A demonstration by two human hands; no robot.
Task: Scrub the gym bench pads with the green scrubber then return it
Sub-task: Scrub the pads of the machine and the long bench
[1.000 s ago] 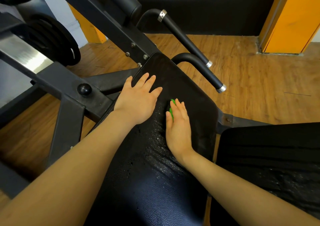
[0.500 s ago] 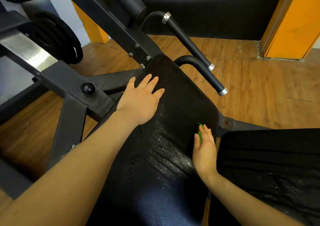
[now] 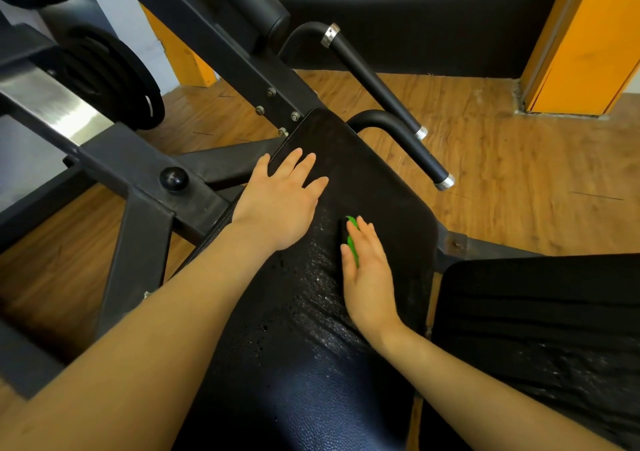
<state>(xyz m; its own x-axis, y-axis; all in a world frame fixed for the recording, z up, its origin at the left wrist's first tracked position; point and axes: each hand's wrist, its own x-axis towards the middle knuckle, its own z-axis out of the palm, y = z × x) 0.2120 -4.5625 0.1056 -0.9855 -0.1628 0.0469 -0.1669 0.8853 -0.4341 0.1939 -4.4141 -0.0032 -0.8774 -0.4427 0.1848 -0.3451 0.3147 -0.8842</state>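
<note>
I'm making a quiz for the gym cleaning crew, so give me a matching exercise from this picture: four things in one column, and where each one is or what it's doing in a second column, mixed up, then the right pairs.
Column one
1. left hand
2. green scrubber
3. weight plates
4. second pad

Column two
A. under the right hand, pressed on the wet bench pad
B. on the machine at the far left
C. flat on the bench pad near its upper left edge
D. to the right of the pad being scrubbed

Pairs: 1-C, 2-A, 3-B, 4-D
</note>
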